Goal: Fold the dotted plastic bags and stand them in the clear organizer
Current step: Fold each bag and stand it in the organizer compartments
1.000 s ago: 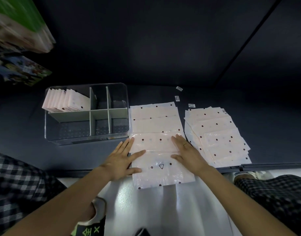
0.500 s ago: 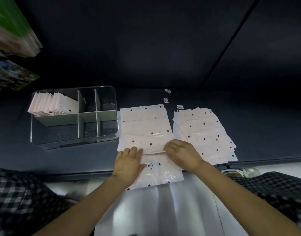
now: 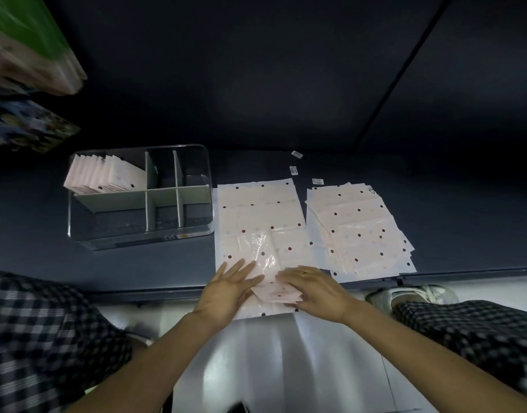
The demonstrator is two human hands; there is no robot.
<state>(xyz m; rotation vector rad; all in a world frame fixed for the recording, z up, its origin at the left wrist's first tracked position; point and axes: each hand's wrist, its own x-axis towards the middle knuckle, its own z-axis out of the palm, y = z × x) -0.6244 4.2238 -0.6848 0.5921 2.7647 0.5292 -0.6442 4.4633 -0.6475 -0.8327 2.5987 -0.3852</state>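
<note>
A pale pink dotted plastic bag (image 3: 257,222) lies flat on the dark mat, its near part folded into a small packet (image 3: 275,292) at the mat's front edge. My left hand (image 3: 226,290) rests flat on the bag left of the packet, fingers straight. My right hand (image 3: 314,289) presses flat on the packet from the right. A second pile of dotted bags (image 3: 357,231) lies to the right. The clear organizer (image 3: 137,236) stands to the left, with several folded bags (image 3: 104,175) upright in its back-left compartment.
Grey dividers (image 3: 150,198) split the organizer into compartments. Small label stickers (image 3: 293,169) lie behind the bags. Stacked packages (image 3: 26,49) hang at the upper left. My checked trouser legs (image 3: 38,338) flank the white floor (image 3: 286,368), and a shoe (image 3: 405,295) shows at the right.
The bag's near part has been folded over into a small packet. Both hands moved toward each other and now lie flat on it at the mat's front edge.
</note>
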